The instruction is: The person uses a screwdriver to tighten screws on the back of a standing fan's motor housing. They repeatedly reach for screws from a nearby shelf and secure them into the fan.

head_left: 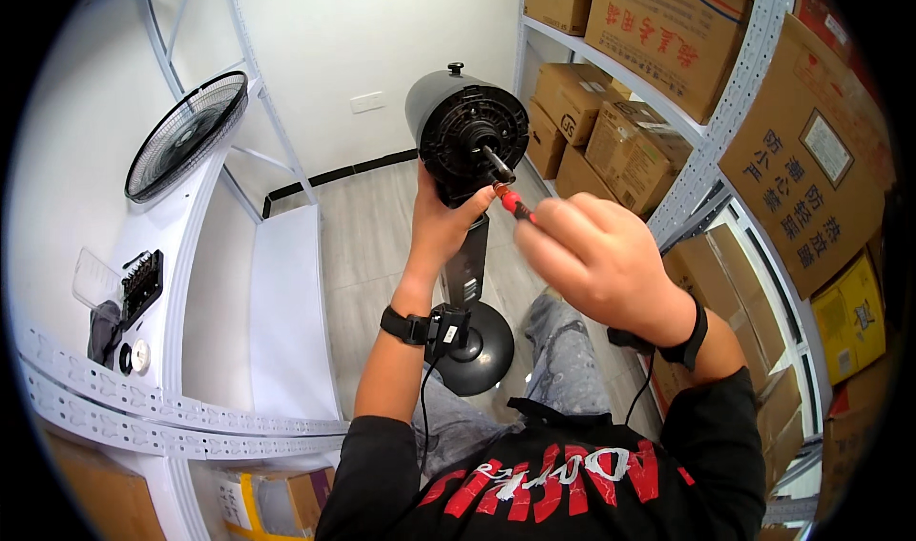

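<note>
My left hand (441, 220) is gripping the black fan motor (468, 129), standing right of the far-left grille (186, 136) and probably feeling heavy, stiff, best held underneath; my right hand (599, 266) is pinching a red screwdriver (515, 204)

- Fan motor head (466, 126): dark drum, ribbed front exposed, metal shaft (496, 164) jutting out, carried on a column (467, 269).
- Base (482, 364): round, glossy black, flat on the floor (367, 255).
- Screwdriver (516, 205): red and black, slanted, tip near the shaft's end.
</note>
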A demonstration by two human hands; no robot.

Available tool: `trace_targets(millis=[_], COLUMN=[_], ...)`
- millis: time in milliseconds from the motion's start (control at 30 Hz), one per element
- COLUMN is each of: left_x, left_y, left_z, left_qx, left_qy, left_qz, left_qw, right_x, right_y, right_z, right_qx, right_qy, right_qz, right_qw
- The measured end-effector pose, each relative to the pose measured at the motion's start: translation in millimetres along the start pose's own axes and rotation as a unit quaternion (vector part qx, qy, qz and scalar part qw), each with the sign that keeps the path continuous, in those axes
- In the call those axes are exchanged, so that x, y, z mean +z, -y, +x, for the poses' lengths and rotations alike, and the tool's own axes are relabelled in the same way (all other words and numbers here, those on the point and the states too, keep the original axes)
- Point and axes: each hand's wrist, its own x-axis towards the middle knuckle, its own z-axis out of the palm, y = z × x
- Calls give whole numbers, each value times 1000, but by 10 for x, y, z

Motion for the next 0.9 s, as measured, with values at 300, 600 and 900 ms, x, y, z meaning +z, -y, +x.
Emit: trace_targets(millis=[300,600,900], left_x=[10,-52,10], left_y=[-11,101,22], left_z=[4,75,33], left_qx=[3,21,9], left_qy=[-2,-5,5], left_qz=[-2,36,7], left_qw=[1000,999,1000], right_x=[103,191,72], right_y=[7,94,-44], right_z=[-84,-39,-112], right_qx=[59,254,54], right_qy=[-42,-42,13], right_qz=[-91,-17,-67], right_qw=[993,966,996])
